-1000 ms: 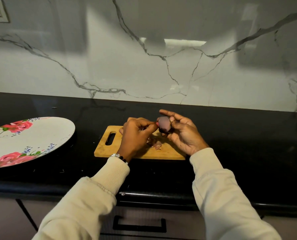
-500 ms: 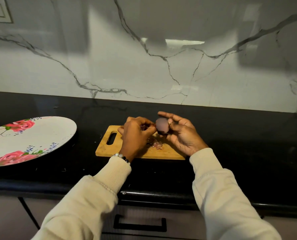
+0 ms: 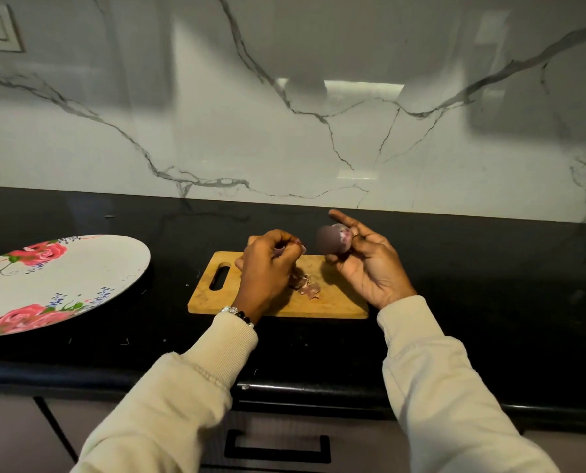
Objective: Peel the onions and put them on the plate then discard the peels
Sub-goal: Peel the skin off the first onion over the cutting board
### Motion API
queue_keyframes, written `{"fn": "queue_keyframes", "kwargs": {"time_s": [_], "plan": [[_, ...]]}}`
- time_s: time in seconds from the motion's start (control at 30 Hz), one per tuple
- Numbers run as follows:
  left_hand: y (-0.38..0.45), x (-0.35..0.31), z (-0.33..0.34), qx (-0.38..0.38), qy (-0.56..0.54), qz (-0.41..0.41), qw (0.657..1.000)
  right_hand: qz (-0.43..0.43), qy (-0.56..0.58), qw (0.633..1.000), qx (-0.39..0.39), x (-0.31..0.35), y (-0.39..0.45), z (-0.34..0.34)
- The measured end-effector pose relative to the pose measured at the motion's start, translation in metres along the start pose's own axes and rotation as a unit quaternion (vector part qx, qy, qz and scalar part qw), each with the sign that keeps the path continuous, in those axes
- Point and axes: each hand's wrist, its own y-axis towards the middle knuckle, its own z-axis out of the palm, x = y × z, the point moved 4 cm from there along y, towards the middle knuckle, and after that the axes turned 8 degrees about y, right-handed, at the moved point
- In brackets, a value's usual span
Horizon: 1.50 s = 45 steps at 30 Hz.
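My right hand [image 3: 366, 264] holds a small purple onion [image 3: 332, 240] between thumb and fingers above the right part of a wooden cutting board [image 3: 339, 302]. My left hand [image 3: 267, 268] hovers over the board's middle with its fingers curled, pinching a thin strip of peel [image 3: 289, 249]. A small gap separates the two hands. Loose peels [image 3: 307, 286] lie on the board under the left hand. A large white plate with pink roses [image 3: 79, 268] sits at the left on the black counter, with nothing on it.
The black counter [image 3: 489, 302] runs the full width, backed by a white marble wall [image 3: 318, 131]. A drawer with a black handle [image 3: 277, 448] is below the counter edge. Small peel scraps speckle the counter near the plate.
My hands have drawn apart: the left hand pulled a strip of peel off to the left, and the right hand carried the onion slightly right.
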Motion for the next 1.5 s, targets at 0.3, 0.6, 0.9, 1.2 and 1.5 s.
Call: {"fn": "queue_keyframes", "kwargs": {"time_s": [0.3,0.6,0.9,1.2,1.5], "plan": [[-0.004,-0.010,0.002,-0.043,0.195,0.127,0.971,0.017,-0.006,1.000,-0.004,-0.002,0.005,-0.006],[-0.003,-0.007,0.001,-0.010,0.055,0.125,0.991,0.048,-0.014,0.999,0.012,-0.008,0.004,-0.006],[-0.005,-0.007,-0.002,0.000,0.067,0.068,0.995,0.050,-0.035,0.998,0.014,-0.009,0.001,-0.002],[-0.003,-0.003,-0.007,-0.068,0.110,0.020,0.991,0.032,-0.082,0.996,0.023,-0.012,0.002,-0.002],[-0.002,-0.001,-0.002,-0.098,0.211,0.041,0.972,0.029,-0.073,0.995,-0.065,-0.010,0.006,-0.011]]}}
